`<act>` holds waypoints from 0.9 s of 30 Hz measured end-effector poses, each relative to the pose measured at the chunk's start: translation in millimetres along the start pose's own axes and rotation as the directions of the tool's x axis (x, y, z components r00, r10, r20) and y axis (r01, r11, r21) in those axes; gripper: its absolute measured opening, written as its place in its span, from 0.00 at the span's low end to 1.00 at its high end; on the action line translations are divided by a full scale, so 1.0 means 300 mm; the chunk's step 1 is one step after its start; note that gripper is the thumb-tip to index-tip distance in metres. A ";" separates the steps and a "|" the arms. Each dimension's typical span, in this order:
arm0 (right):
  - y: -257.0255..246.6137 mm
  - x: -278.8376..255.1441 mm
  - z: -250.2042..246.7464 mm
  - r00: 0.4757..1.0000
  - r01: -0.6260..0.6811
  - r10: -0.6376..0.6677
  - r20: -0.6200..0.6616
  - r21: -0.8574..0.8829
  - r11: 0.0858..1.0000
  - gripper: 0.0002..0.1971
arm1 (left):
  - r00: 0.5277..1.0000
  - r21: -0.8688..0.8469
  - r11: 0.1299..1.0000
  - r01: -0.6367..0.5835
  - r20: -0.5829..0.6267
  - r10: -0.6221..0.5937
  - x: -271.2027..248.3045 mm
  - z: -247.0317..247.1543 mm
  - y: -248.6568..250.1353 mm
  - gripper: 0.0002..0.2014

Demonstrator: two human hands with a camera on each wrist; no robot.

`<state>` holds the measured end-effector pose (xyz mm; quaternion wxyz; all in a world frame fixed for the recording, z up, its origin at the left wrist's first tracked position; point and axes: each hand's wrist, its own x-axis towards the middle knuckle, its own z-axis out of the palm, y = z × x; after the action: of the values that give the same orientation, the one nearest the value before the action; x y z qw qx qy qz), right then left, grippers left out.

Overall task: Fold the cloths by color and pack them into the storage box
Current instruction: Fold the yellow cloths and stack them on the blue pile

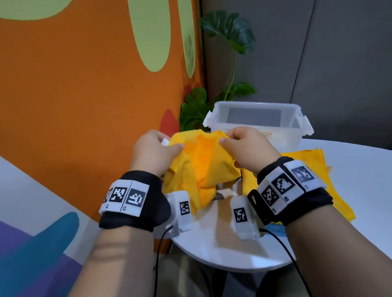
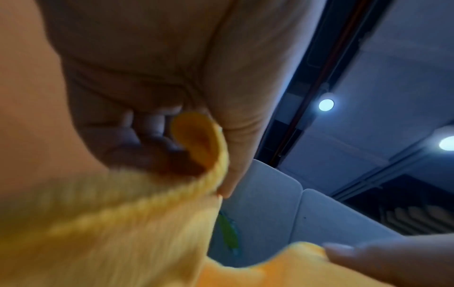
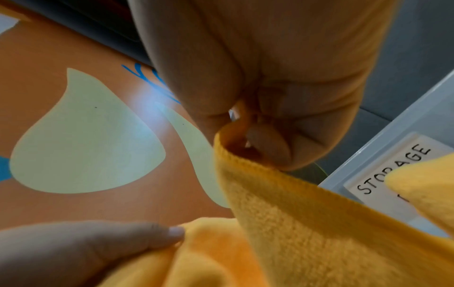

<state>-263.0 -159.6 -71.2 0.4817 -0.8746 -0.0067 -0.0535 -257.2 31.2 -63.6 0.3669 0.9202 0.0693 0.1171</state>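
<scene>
Both hands up over the table — left hand and right hand each pinch a top corner of the yellow cloth, thumb on fingers, so it hangs open ready to fold. More yellow cloths lie on the table beside it, and the clear storage box stands open just behind — apparently nothing packed yet

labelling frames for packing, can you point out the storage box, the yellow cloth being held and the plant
storage box [image 1: 220,112]: head view, on its near left wall.
yellow cloth [image 1: 204,161]: head view, on its middle, between the hands.
plant [image 1: 227,27]: head view, on a big top leaf.
</scene>
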 end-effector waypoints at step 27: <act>-0.046 -0.024 -0.017 0.976 0.181 -0.162 -0.146 0.128 0.975 0.07 | 0.980 -0.487 0.872 -0.049 0.143 0.135 -0.043 0.009 0.112 0.07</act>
<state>-271.6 -156.2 -57.6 0.5349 -0.8291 -0.0535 -0.1536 -267.6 2.5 -44.4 0.5825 0.8091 -0.0381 0.0681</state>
